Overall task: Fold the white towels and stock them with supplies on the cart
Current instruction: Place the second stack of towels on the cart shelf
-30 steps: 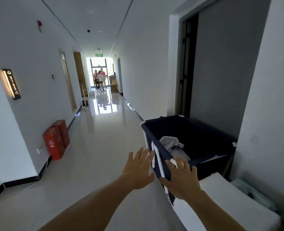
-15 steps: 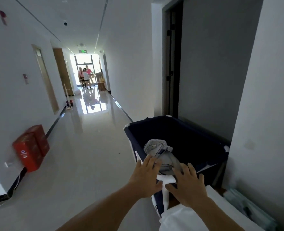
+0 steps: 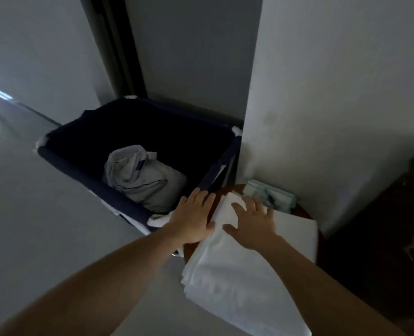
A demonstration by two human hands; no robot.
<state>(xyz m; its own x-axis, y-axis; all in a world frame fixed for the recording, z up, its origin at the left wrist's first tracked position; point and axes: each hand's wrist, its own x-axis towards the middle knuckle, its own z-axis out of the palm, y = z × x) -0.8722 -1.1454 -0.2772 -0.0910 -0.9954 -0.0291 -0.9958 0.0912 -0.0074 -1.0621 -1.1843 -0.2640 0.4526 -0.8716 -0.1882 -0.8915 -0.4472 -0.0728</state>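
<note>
Head view: the left hand (image 3: 193,220) is laid flat with its fingers straight and together, at the near right corner of the dark blue laundry bag (image 3: 164,132), where the bag's rim meets the left edge of the white towels (image 3: 237,282); its thumb is touching that edge. The right hand (image 3: 252,223) is pressed flat on top of the towels near their far end, fingers straight and spread. Nothing is gripped by either hand. The towels are stacked folded on the brown cart top (image 3: 304,210), and their left edge appears to run just past the top's rounded rim. Pale green packets (image 3: 271,195) are set just beyond the towels' far edge, close against the wall (image 3: 334,93). A grey bundle (image 3: 142,180) is lying inside the bag toward its near side, with dark open space behind it up to the far rim. Wide open floor (image 3: 31,226) is seen to the left of bag and cart. On the right the cart top is hemmed in by the wall and a dark cabinet (image 3: 383,226), and a dark door (image 3: 189,57) stands behind the bag
</note>
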